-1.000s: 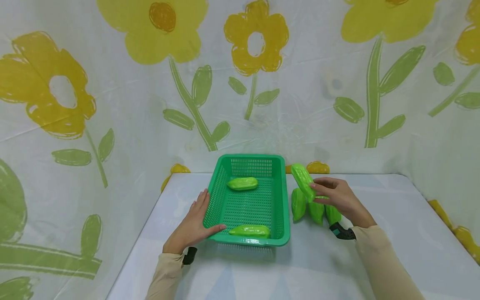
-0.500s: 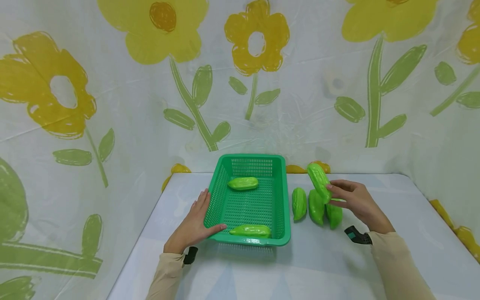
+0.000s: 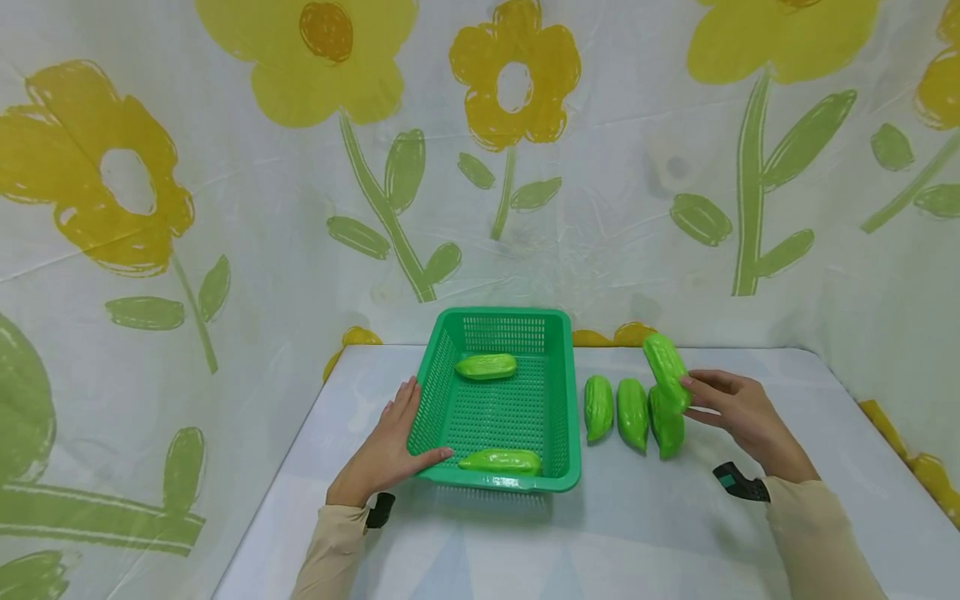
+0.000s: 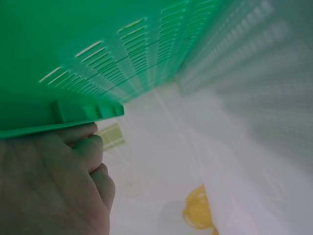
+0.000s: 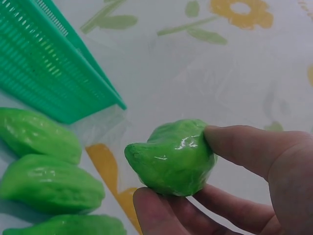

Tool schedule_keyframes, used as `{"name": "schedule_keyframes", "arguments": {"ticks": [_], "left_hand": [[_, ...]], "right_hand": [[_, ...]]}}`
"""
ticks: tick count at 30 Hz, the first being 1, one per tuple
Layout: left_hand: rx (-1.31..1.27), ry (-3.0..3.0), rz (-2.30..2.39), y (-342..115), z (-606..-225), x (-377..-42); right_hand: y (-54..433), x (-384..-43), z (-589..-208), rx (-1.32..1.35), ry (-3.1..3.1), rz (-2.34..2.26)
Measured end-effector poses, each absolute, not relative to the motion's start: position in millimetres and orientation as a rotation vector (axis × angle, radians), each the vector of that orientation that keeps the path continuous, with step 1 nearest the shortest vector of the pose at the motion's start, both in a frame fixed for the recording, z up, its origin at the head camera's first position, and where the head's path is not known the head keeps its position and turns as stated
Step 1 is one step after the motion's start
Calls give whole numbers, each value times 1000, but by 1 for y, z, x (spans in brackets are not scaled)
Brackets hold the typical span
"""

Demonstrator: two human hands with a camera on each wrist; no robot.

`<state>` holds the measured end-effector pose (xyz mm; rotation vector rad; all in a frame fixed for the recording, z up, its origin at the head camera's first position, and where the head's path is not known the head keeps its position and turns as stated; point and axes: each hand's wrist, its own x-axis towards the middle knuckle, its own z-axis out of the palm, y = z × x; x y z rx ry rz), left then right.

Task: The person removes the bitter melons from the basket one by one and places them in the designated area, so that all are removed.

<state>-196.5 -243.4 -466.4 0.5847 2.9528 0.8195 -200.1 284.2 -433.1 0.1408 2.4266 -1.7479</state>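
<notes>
A green plastic basket (image 3: 567,400) stands on the table with two light-green bitter melons inside: one melon (image 3: 486,367) towards the back, another melon (image 3: 500,462) along the front wall. My left hand (image 3: 386,454) holds the basket's front left corner, thumb over the front rim and fingers along the left side. In the left wrist view its fingers (image 4: 90,152) sit just under the rim. To the right, my right hand (image 3: 742,417) pinches a raised, tilted bitter melon (image 5: 173,159) between thumb and fingers. Below it a bitter melon (image 3: 666,433) on the table is partly hidden.
Two more bitter melons, a left one (image 3: 598,408) and a middle one (image 3: 632,415), lie side by side just right of the basket. A white table (image 3: 637,533) carries everything. Behind it and at both sides hangs a flower-print curtain (image 3: 600,250).
My right hand has carried the bitter melon rightwards and slightly down, from beside the basket's rim to above the rightmost melon. The left hand and basket look unmoved.
</notes>
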Motion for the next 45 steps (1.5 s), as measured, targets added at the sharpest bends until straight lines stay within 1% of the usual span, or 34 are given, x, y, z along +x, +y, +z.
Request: {"name": "schedule_keyframes", "arguments": {"ticks": [5, 16, 34, 45], "left_hand": [[584, 2959, 815, -244, -466, -197], [575, 2959, 819, -244, -467, -196], [594, 2971, 815, -244, -469, -197], [603, 2972, 815, -244, -468, -197]], "right_hand": [[292, -196, -439, 212, 2444, -1703], [311, -183, -453, 287, 2422, -1752], [321, -177, -480, 478, 2409, -1703], [323, -174, -489, 484, 2411, -1689]]}}
